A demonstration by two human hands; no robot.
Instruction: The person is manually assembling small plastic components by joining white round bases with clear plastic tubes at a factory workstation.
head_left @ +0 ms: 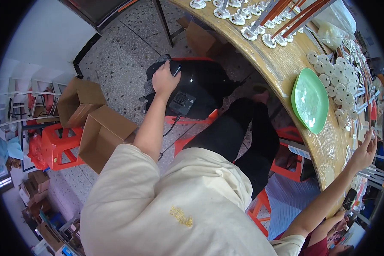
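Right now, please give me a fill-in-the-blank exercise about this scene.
1. The left hand rests on a ____ fan.
2. The fan sits on a ____ stool.
3. The right hand reaches over the wooden ____.
4. The dish on the bench is ____.

Missing words: black; red; bench; green

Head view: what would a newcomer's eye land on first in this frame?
Probably the black fan-like appliance on a red stool at upper centre, with the person's left hand pressed on its top. Next, the bright green oval dish on the curved wooden workbench at right, beside rows of small white discs. The right hand reaches out over the bench's far right edge, fingers spread.
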